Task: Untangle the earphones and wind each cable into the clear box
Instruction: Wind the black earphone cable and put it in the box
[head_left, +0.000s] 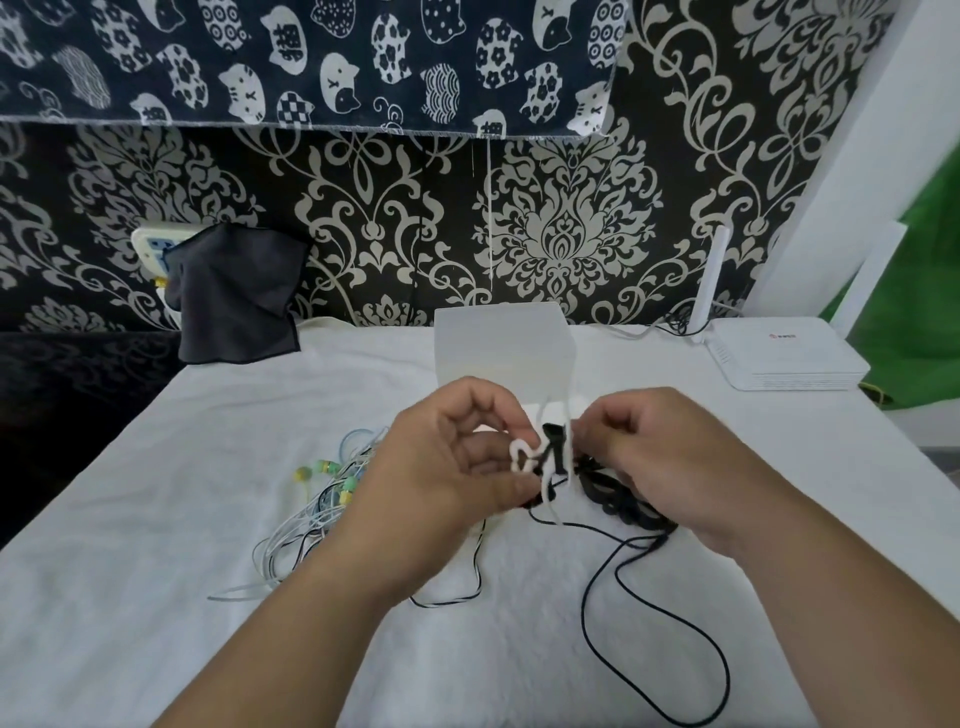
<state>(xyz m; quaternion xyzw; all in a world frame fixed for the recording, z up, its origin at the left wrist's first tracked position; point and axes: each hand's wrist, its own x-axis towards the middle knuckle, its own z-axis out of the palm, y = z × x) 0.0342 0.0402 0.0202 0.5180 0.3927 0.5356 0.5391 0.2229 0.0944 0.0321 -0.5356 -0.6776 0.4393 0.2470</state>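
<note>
Earphones (555, 452) pinched between left hand (457, 467) and right hand (670, 462) above white cloth (156, 493), damask wallpaper (566, 234)

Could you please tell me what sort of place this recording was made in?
Most likely a room in a home rather than a workshop. It has damask wallpaper, a cat-print cloth hanging above, and a white router on the cloth-covered table.
</note>
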